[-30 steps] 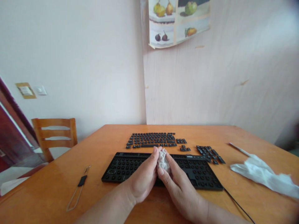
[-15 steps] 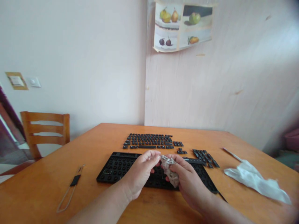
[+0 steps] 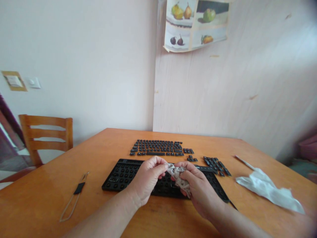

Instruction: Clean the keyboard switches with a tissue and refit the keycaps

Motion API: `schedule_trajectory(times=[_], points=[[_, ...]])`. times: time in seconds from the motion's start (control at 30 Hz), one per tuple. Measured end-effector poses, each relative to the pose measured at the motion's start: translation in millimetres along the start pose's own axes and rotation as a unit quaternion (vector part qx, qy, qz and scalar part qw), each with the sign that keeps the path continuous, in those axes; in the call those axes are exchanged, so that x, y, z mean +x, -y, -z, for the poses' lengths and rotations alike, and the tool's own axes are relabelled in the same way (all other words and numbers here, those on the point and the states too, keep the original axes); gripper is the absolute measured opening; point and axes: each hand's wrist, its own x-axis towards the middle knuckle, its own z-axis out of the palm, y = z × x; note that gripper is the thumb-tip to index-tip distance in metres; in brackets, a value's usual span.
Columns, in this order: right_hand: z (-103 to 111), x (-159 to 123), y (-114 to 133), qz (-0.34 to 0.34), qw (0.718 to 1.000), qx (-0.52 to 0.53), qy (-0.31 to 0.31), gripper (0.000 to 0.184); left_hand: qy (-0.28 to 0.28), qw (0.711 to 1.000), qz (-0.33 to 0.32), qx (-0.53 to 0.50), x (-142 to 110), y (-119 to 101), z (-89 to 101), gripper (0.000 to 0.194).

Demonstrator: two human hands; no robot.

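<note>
Wooden table (image 3: 89,152), lower centre: grey wad (image 3: 178,172), earlier cupped, was pinched by left hand (image 3: 148,177), gripped by right hand (image 3: 198,185), likely opening out.

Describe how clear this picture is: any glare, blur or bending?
Head view: bright, hazy glare on the wall at upper right; head view: the pinkish thing at the right edge is blurred; head view: the table flares wide toward the bottom; head view: the loose keycaps show, but their markings are unreadable.
</note>
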Motion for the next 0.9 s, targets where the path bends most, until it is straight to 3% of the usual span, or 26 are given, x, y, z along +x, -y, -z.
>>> schedule_trajectory(times=[0.27,0.57,0.77,0.9], points=[[-3.2,2.0,-1.9,0.012,1.000,-0.001,0.004,0.011,0.122,0.993,0.008,0.003,-8.8,-2.6,-8.2,0.016],[1.8,0.7,-9.8,0.047,0.994,0.030,0.089,0.026,0.102,0.983,-0.079,0.128,-7.1,3.5,-8.8,0.018],[1.4,-1.7,-0.9,0.042,0.999,-0.005,0.030,0.028,0.077,0.983,-0.093,0.141,-6.7,3.6,-5.5,0.021],[2.9,-3.1,-1.3,0.054,0.997,-0.022,0.049,0.022,0.060,0.988,-0.069,0.121,-5.7,0.6,-4.1,0.020]])
